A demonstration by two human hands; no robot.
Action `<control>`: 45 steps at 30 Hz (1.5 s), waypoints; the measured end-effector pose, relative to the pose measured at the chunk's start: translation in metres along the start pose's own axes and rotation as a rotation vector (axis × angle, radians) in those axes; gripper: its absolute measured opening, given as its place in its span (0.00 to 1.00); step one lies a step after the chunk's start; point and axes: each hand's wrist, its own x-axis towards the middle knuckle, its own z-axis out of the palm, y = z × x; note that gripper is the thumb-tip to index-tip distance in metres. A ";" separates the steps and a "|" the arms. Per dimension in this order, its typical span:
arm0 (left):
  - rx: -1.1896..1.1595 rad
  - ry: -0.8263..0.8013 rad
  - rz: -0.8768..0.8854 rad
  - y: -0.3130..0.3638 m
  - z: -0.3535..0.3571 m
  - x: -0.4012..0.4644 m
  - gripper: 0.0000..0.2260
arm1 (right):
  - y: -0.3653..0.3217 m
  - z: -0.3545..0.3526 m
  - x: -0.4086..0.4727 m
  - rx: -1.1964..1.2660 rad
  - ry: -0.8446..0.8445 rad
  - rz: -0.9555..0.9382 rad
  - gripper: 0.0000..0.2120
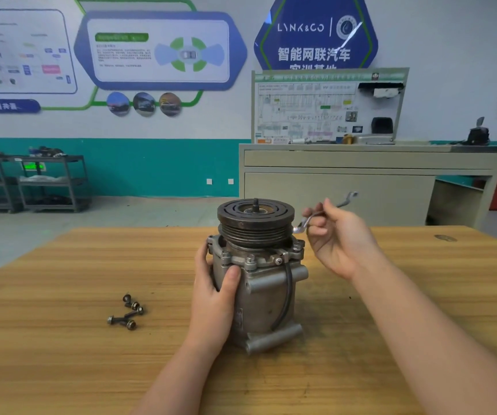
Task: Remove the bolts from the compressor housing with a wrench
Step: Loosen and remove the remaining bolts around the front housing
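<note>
Gripping grey metal compressor housing (259, 295): left hand (211, 298) | right hand (335, 241) is pinching thin silver wrench (325, 212) | dark loose bolts (127, 311) are lying left on wooden surface (61, 339)

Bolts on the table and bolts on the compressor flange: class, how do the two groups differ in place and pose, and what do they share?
The loose bolts lie on their sides in a small pile on the wooden table, shafts showing. The flange bolts sit upright in the compressor, only their heads visible. The loose ones lie left of the left hand; the seated ones are near the wrench held by the right hand. Both have washered heads.
</note>
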 end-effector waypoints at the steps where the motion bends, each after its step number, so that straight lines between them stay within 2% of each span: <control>1: -0.004 -0.001 0.003 -0.001 0.000 0.000 0.28 | -0.002 0.000 -0.003 0.055 -0.009 -0.047 0.12; 3: -0.007 -0.007 0.002 -0.002 0.000 0.000 0.30 | 0.000 -0.002 -0.010 0.037 0.008 -0.188 0.12; 7: -0.005 0.003 0.001 -0.002 0.000 0.000 0.28 | 0.015 -0.002 -0.025 -0.293 0.103 -0.611 0.10; 9: -0.003 0.004 0.001 -0.002 -0.001 0.000 0.29 | 0.023 0.001 -0.033 -0.420 0.092 -0.787 0.09; 14: 0.001 0.012 0.006 -0.001 0.000 0.000 0.28 | 0.035 0.001 -0.046 -0.784 -0.134 -1.152 0.05; 16: 0.001 0.012 0.009 -0.001 0.000 0.000 0.29 | 0.036 -0.004 -0.046 -0.944 -0.248 -1.292 0.08; 20: 0.012 0.002 0.022 -0.002 0.000 0.001 0.34 | 0.034 -0.011 -0.046 -1.121 -0.347 -1.355 0.02; 25: 0.030 0.007 0.017 -0.004 0.001 0.002 0.38 | 0.042 -0.006 -0.045 -1.269 -0.389 -1.462 0.04; 28: 0.002 0.006 0.023 -0.004 0.000 0.002 0.35 | 0.050 -0.014 -0.046 -1.363 -0.347 -1.544 0.04; 29: -0.002 0.012 0.023 -0.005 0.000 0.002 0.34 | 0.054 -0.017 -0.048 -1.288 -0.289 -1.507 0.04; 32: 0.000 0.012 0.017 -0.005 0.001 0.003 0.29 | 0.058 -0.017 -0.049 -0.721 -0.059 -1.206 0.06; 34: 0.007 0.008 0.015 -0.006 0.000 0.003 0.27 | 0.049 -0.011 -0.037 -0.440 0.160 -0.915 0.10; 35: 0.008 0.006 0.015 -0.007 0.000 0.003 0.27 | 0.041 -0.009 -0.028 -0.334 0.213 -0.728 0.12; 37: 0.002 0.004 0.012 -0.009 -0.001 0.004 0.26 | 0.022 -0.003 -0.010 -0.177 0.205 -0.323 0.13; 39: 0.000 -0.001 0.008 -0.008 -0.002 0.003 0.26 | 0.008 0.002 0.000 -0.229 0.154 -0.019 0.12; 40: -0.001 -0.003 0.010 -0.007 -0.002 0.003 0.26 | 0.003 0.005 0.002 -0.273 0.124 0.063 0.12; 42: -0.007 -0.003 0.017 -0.007 -0.003 0.003 0.27 | -0.008 0.009 0.001 -0.257 0.060 0.100 0.12; 45: -0.009 -0.008 0.023 -0.006 -0.003 0.004 0.27 | -0.021 0.010 -0.009 -0.118 -0.044 -0.026 0.13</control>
